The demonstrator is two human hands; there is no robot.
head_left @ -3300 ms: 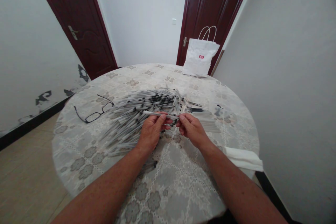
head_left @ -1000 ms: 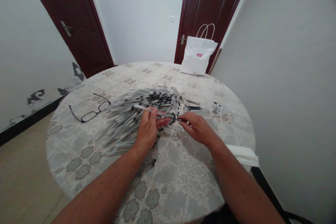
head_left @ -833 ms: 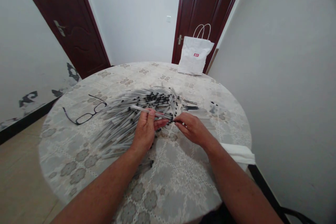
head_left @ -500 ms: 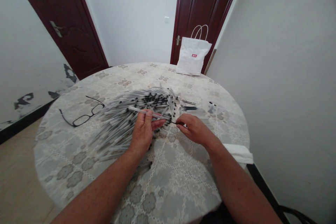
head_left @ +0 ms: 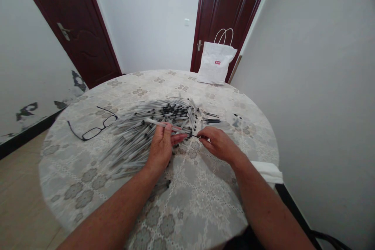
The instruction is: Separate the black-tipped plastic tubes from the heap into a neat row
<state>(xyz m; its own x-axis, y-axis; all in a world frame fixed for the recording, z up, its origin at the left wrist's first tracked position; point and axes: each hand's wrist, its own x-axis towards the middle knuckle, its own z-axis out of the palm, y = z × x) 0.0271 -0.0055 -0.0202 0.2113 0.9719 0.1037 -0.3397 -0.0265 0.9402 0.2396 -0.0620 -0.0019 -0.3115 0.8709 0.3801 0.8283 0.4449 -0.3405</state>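
My left hand [head_left: 160, 144] is closed around a translucent pen barrel [head_left: 152, 122], which slants down to the right across the fingers. At the barrel's right end a thin black rod, apparently a pen refill [head_left: 195, 136], is pinched between the thumb and fingertips of my right hand [head_left: 216, 141]. Whether the rod's tip sits inside the barrel is too small to tell. Beneath and left of my left hand spreads a large pile of translucent pens [head_left: 129, 146], many with black ends. Several dark thin refills [head_left: 211, 121] lie just beyond my right hand.
Eyeglasses [head_left: 92, 133] lie unfolded at the left of the round table with its patterned cloth [head_left: 202, 203]. A white paper bag [head_left: 216, 66] stands at the far edge. Small black pieces [head_left: 238, 116] and a folded white cloth [head_left: 268, 172] are on the right.
Both hands keep their grips and have barely moved. A slightly longer stretch of the black refill shows between them. The whole view has shifted a little.
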